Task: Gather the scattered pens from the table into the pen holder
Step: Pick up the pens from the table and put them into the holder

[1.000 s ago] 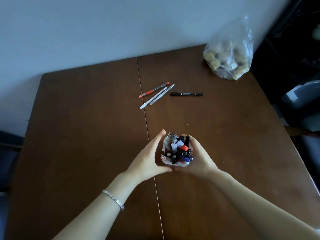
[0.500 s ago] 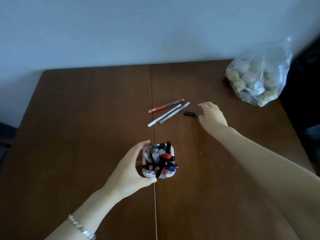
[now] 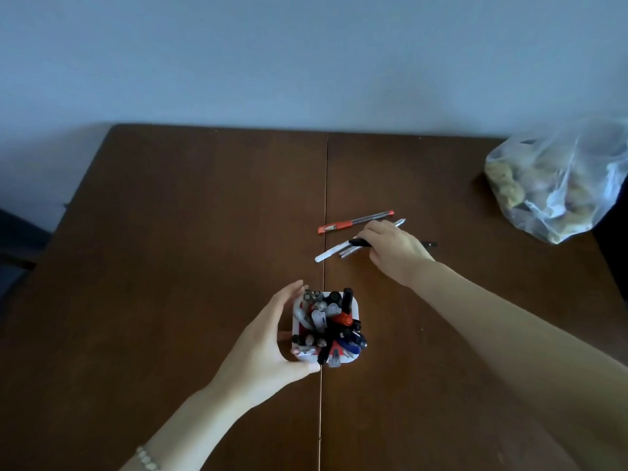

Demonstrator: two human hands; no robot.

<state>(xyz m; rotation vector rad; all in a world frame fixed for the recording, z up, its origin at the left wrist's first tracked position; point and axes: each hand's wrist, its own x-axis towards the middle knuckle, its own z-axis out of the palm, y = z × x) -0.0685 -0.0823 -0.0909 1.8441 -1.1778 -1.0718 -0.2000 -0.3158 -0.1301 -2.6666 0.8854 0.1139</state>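
Observation:
A white square pen holder (image 3: 355,304), packed with several pens and markers, stands on the brown table (image 3: 170,266) near the middle seam. My left hand (image 3: 268,348) cups its left side and holds it. Farther back lie a red pen (image 3: 353,222), a white pen (image 3: 329,254) and a silver pen (image 3: 346,254). My right hand (image 3: 396,249) rests over the white and silver pens with its fingers curled around a black pen (image 3: 358,242). The black pen's other end pokes out behind my wrist.
A clear plastic bag (image 3: 557,185) of yellowish lumps sits at the table's back right corner. A pale wall runs behind the far edge. Dark furniture shows past the left and right edges.
My right hand left the holder, reached to the black pen and closed on it, shifting left over the white and silver pens. My left hand stays on the holder. The view tilted up.

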